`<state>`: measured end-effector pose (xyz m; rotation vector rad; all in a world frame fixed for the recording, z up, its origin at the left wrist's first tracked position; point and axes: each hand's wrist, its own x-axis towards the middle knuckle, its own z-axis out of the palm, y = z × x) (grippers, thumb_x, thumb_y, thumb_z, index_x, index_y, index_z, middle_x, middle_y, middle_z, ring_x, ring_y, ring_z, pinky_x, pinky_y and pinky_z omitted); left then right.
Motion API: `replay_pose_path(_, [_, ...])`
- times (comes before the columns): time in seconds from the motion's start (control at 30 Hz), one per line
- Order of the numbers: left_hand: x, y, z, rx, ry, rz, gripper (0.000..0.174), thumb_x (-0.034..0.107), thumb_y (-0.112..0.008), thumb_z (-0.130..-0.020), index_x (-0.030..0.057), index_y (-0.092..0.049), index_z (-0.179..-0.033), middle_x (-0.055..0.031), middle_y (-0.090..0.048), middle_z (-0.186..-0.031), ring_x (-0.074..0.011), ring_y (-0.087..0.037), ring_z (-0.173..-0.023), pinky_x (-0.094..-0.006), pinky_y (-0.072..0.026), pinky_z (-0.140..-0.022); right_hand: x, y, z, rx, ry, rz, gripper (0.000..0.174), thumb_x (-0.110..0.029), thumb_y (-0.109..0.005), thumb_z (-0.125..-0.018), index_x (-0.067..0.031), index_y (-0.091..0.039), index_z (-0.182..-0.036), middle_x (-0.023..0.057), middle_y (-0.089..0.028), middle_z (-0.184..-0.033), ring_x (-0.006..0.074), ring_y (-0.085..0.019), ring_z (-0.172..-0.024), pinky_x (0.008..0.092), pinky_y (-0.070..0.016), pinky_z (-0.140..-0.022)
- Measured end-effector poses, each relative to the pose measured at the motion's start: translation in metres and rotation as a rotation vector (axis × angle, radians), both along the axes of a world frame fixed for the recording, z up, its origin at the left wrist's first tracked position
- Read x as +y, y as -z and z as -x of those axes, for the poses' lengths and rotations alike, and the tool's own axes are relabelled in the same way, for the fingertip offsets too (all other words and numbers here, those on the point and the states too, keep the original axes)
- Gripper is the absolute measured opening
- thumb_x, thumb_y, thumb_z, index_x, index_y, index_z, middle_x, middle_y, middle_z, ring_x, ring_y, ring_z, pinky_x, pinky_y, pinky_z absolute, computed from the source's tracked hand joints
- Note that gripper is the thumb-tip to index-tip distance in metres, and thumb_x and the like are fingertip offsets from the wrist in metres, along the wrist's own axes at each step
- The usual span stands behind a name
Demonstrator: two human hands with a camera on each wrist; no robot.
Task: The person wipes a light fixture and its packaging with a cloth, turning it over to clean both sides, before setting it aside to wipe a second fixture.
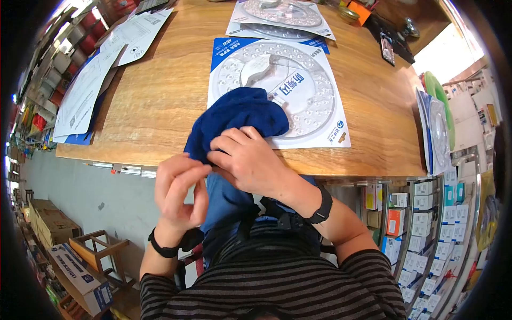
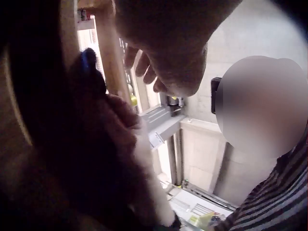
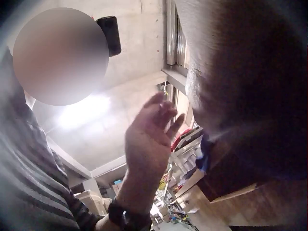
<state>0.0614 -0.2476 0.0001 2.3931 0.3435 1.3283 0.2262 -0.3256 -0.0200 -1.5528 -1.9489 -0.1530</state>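
Observation:
In the head view a dark blue cloth (image 1: 229, 114) lies bunched at the table's front edge, over the lower left of a carded pack (image 1: 325, 101) with a round clear lens panel. My right hand (image 1: 248, 162) grips the near side of the cloth, fingers bent into its folds. Just left of it, my left hand (image 1: 181, 189) is raised with bent fingers, its thumb and forefinger close together beside the cloth's lower edge. Whether those fingertips pinch anything, I cannot tell. The right wrist view shows the left hand (image 3: 147, 144) from the side, with the cloth (image 3: 204, 154) partly hidden.
More lens-panel packs (image 1: 282, 16) lie at the back of the wooden table (image 1: 160, 80). Printed cards (image 1: 93, 90) lie on its left side, and another pack (image 1: 437, 133) stands at its right edge. A wooden stool (image 1: 101, 250) and cardboard boxes (image 1: 50, 221) are on the floor at left.

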Motion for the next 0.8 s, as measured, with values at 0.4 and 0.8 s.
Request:
replay_pose_path(0.4, [-0.059, -0.100, -0.025, -0.332, 1.681, 0.505, 0.032, 0.005, -0.056, -0.089, 0.0203, -0.068, -0.114, -0.0145, -0.065, -0.089, -0.0212, -0.061, -0.065, -0.0312, -0.0523, -0.061, -0.017, -0.004, -0.001, 0.036, 0.052, 0.081, 0.025, -0.017, -0.076, -0.072, -0.0059, -0.067, -0.092, 0.0049, -0.067, -0.092, 0.0197, -0.061, -0.084, 0.0313, -0.0436, -0.072])
replay_pose_path(0.8, [-0.060, -0.085, -0.045, -0.308, 1.080, 0.285, 0.049, 0.034, -0.074, -0.075, 0.0056, -0.054, -0.109, -0.0222, -0.062, -0.105, -0.0364, -0.059, -0.095, -0.0483, -0.0496, -0.080, -0.095, -0.047, -0.029, 1.043, -0.167, 0.247, 0.017, -0.013, -0.059, -0.092, -0.0013, -0.061, -0.104, 0.0090, -0.064, -0.088, 0.0146, -0.059, -0.083, 0.0276, -0.0457, -0.076])
